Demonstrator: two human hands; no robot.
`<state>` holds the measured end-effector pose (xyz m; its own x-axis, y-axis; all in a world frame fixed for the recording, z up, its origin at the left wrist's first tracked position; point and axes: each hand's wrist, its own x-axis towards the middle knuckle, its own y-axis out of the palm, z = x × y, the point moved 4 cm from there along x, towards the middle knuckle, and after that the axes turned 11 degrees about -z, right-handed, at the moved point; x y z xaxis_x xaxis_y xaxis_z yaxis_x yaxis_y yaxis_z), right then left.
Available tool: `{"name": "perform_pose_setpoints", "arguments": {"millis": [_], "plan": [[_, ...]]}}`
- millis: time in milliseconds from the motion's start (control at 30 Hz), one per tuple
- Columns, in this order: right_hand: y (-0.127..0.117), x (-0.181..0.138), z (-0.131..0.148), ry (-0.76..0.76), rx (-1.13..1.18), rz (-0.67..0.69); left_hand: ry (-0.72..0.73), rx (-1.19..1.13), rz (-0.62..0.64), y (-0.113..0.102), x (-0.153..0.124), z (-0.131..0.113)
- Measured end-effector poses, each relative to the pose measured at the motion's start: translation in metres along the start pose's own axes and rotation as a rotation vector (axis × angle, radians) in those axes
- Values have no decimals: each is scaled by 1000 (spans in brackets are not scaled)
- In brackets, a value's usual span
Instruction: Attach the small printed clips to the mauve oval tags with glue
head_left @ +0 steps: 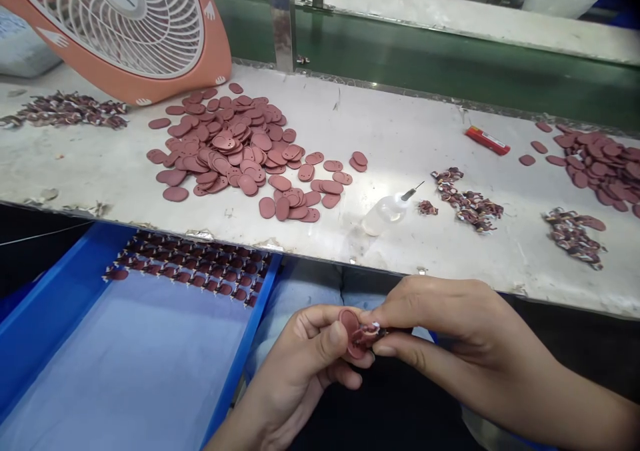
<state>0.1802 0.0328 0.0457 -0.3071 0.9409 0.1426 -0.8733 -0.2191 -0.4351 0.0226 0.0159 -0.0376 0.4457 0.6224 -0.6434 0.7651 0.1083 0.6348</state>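
Observation:
Between thumb and fingers, my left hand (310, 364) pinches a reddish-brown oval disc (349, 324). My right hand (445, 331) closes its thumb and forefinger on a small brown figurine with white bits (369, 334), which touches the disc's face. Both hands meet in front of the bench edge, above my lap. On the bench ahead stands a clear squeeze bottle with a needle tip (385, 214), tilted to the right. Several like figurines (470, 208) lie in a small heap beside it. A large pile of oval discs (230, 144) spreads to the left.
A blue tray (260, 318) at lower left holds rows of figurines on discs. An orange fan (165, 88) stands at the back left, near another figurine heap (75, 111). At right are a red lighter-like object (487, 140), more discs (600, 164) and figurines (575, 238).

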Motion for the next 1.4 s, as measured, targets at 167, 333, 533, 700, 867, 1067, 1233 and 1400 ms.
{"name": "perform_pose_setpoints", "arguments": {"millis": [167,333,533,700,867,1067,1233,1400], "plan": [[0,3,2,-19,-24,39,-13,-7,-2,0,0,1],[0,4,8,-88,-80,91,-17,-9,-18,-2,-1,2],[4,6,9,-100,-119,146,-12,-44,-47,-3,-1,1],[5,3,15,-155,-195,131,13,-74,-63,1,-3,1],[6,3,20,-208,-234,120,18,-101,-84,2,-5,2],[7,10,26,-231,-160,58,28,-116,-90,1,-8,0],[10,9,24,-217,-180,69,38,-121,-111,0,-9,-1],[12,10,19,-221,-206,110,44,-95,-137,-3,-8,-1]]}}
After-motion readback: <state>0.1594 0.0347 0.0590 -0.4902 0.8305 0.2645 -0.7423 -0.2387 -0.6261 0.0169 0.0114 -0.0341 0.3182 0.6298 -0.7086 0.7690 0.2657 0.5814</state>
